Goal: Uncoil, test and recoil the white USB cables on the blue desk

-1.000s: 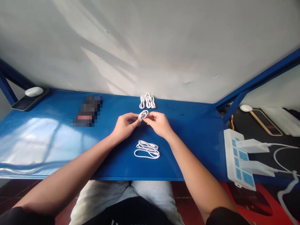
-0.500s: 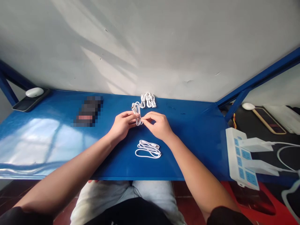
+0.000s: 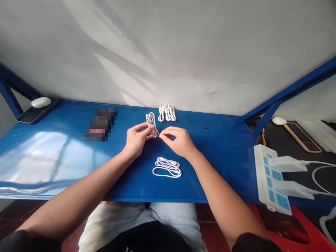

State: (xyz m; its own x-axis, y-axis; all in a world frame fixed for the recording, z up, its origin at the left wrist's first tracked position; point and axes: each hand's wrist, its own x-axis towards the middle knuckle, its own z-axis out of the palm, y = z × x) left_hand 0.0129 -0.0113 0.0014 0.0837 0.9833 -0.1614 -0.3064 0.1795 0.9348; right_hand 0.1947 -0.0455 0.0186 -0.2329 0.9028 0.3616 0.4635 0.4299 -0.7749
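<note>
Near us lies a loosely looped white cable (image 3: pixel 167 167), then our left hand (image 3: pixel 135 140) grips a coiled white cable (image 3: pixel 151 121), long side pointing up or away, just left of our right hand (image 3: pixel 180 141), fingertips pinched together, with three cable bundles (image 3: pixel 167 113) behind.

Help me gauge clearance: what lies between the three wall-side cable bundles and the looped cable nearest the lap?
In the head view, mainly the right hand, over blue tabletop.

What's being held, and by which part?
The left hand holds a coiled white cable by its lower part; whether the right hand pinches anything cannot be told.
</note>
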